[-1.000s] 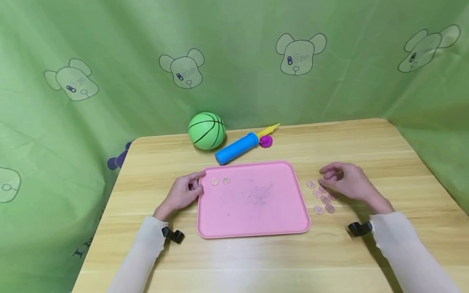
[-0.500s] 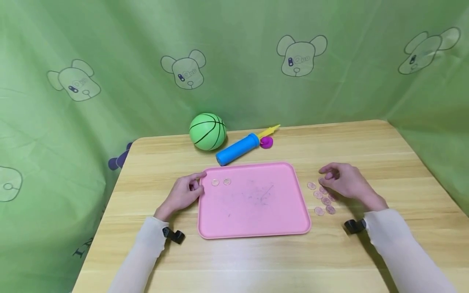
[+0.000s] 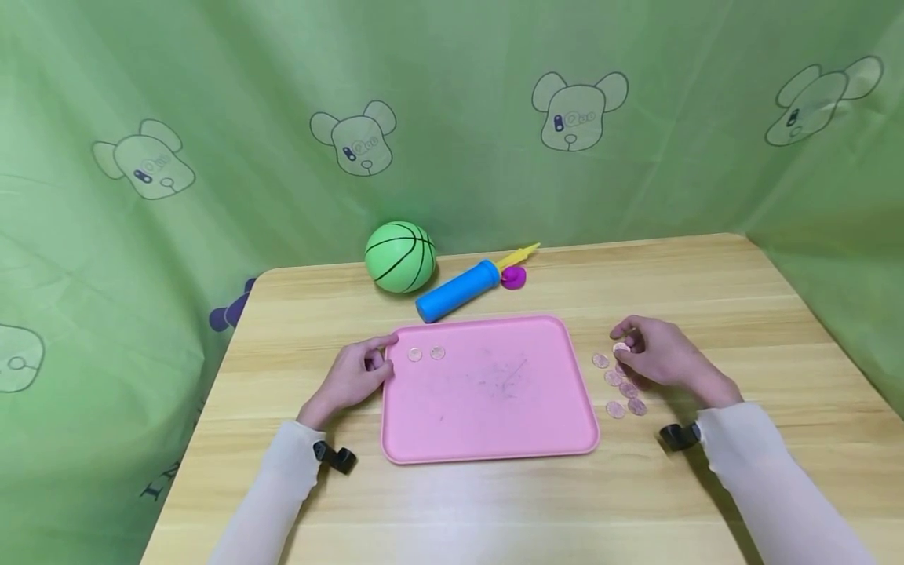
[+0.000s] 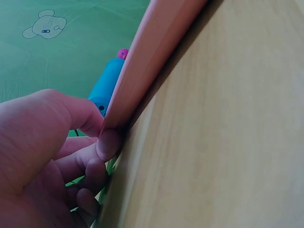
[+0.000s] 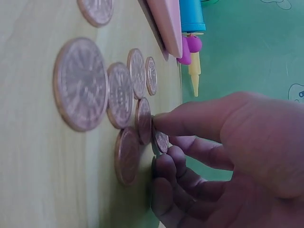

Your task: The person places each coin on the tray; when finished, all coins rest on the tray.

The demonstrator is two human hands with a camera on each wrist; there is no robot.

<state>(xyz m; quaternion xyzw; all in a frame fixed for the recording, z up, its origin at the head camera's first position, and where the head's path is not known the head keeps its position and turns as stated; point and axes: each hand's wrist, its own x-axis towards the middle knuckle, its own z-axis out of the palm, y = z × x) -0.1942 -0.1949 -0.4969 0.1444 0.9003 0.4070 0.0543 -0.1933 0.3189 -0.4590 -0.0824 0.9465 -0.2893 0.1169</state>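
My left hand [image 3: 351,374] holds the left rim of a pink tray [image 3: 487,439] near its far corner. In the left wrist view, thumb and a fingertip meet at the tray's edge [image 4: 137,71], other fingers curled below. Two copper-coloured coins [image 3: 414,355] lie inside the tray near that corner. Right of the tray, my right hand [image 3: 660,353] pinches a coin [image 3: 621,347] between thumb and fingers; this coin [image 5: 162,141] stands tilted in the right wrist view. Several more coins [image 3: 615,410] lie on the table beneath and beside that hand, some overlapping.
Behind the tray lie a blue hand pump [image 3: 457,292] with a yellow nozzle and a small purple piece [image 3: 513,278]. A green ball [image 3: 400,257] sits left of them near the table's [image 3: 494,518] far edge. Green printed cloth [image 3: 459,157] hangs behind.
My right hand has drawn slightly left, and a coin now shows between its thumb and fingers, tipped up from the pile. My left hand stays at the tray rim.
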